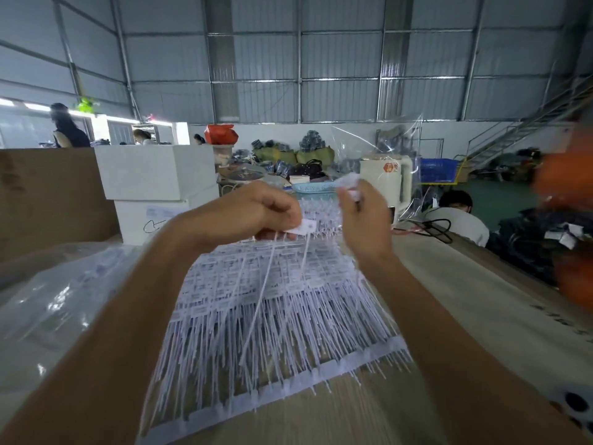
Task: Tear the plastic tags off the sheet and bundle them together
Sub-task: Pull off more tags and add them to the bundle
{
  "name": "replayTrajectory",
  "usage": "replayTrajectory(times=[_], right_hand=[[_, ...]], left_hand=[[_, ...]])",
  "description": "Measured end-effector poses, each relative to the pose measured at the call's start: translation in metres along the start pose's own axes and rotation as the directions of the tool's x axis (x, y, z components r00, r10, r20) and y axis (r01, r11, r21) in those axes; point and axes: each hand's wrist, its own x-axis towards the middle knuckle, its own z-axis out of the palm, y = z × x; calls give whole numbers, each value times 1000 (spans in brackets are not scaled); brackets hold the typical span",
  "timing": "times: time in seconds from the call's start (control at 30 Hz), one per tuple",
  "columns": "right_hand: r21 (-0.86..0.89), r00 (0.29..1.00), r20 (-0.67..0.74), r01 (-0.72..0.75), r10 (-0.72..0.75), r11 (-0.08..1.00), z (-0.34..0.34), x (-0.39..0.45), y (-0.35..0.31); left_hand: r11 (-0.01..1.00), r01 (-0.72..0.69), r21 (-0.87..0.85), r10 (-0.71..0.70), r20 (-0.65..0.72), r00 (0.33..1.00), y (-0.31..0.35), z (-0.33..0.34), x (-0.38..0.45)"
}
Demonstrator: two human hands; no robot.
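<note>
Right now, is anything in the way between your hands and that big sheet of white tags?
Nothing visible. Both hands hover right over the sheet. The left hand pinches torn-off tags, and the right hand holds another tag, with only air below them.

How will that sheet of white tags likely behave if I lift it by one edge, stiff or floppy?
Probably floppy: the sheet of tags is a thin lattice of strands, and the tails of the tags held by the left hand droop. Likely light, since those tags hang from a fingertip pinch. Loose tails may snag; they splay past the sheet's edges. The right hand holds more tags.
</note>
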Motion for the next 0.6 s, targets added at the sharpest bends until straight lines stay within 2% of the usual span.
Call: replayTrajectory(times=[0.07, 0.13, 0.27, 0.4, 0.53, 0.6], right_hand=[[287, 968, 30, -248, 250, 925, -15, 9, 5], [362, 952, 138, -304, 272, 881, -22, 9, 8], [310, 965, 206, -222, 162, 925, -11, 1, 1], [307, 962, 252, -187, 109, 933, -8, -3, -7], [224, 981, 186, -98, 56, 970, -6, -5, -10], [190, 984, 160, -112, 81, 975, -4, -4, -12]], left_hand=[[996, -50, 73, 53, -48, 997, 6, 3, 3], [987, -60, 147, 77, -113, 991, 6, 4, 8], [971, 41, 235, -26, -66, 997, -4, 8, 9], [957, 23, 288, 35, -193, 981, -11, 6, 9], [928, 2, 373, 91, -232, 969, -12, 5, 11], [934, -14, 357, 108, -244, 964, -12, 5, 11]])
